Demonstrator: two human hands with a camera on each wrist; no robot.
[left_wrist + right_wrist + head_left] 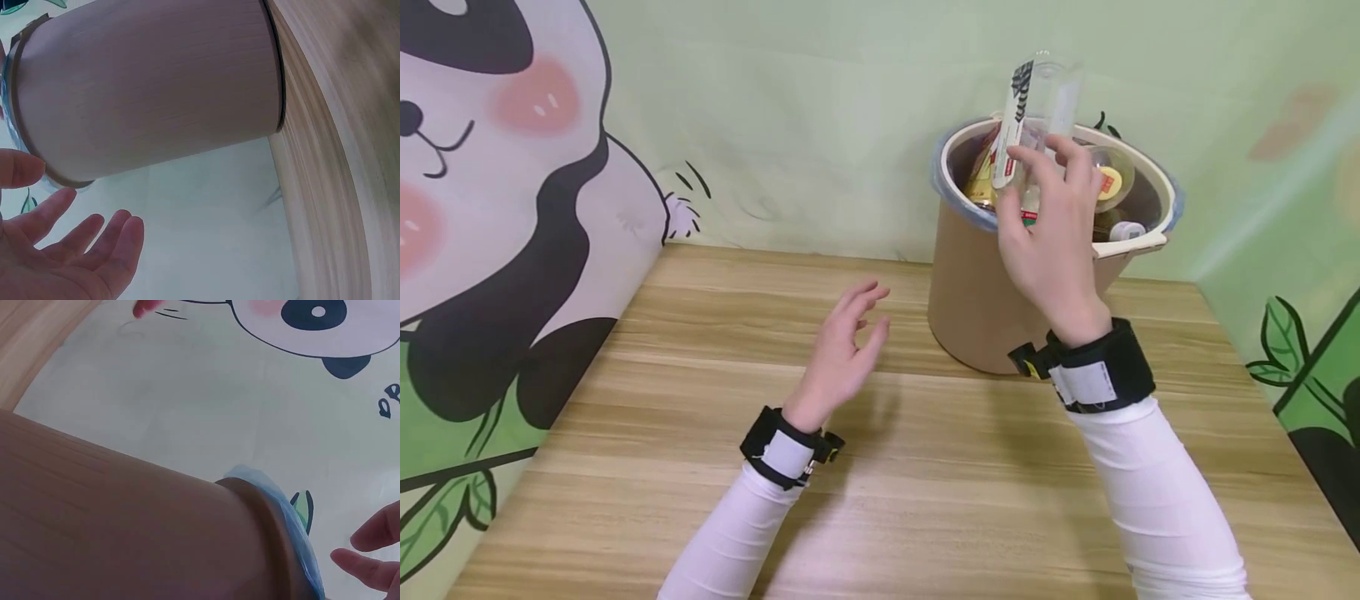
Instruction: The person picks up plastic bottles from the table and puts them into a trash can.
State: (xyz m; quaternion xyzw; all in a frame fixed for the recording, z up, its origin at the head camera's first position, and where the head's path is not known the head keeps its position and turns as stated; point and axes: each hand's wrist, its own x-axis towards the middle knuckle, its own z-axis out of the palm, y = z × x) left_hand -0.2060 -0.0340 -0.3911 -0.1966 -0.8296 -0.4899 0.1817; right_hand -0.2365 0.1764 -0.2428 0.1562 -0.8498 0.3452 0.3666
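Observation:
A clear plastic bottle with a black, white and red label stands tilted at the mouth of a brown bin. My right hand is above the bin's near rim, its fingertips overlapping the lower part of the bottle in the head view. In the right wrist view a gap shows between the thumb and finger. To the left of the bin, my left hand hovers over the table with loosely bent fingers and holds nothing. The left wrist view also shows that hand's fingers spread apart.
Blue liner edges the bin's rim. Inside are a yellow pack, a round clear container with a yellow sticker and a white cap. The bin stands on a wooden table close to the printed back wall.

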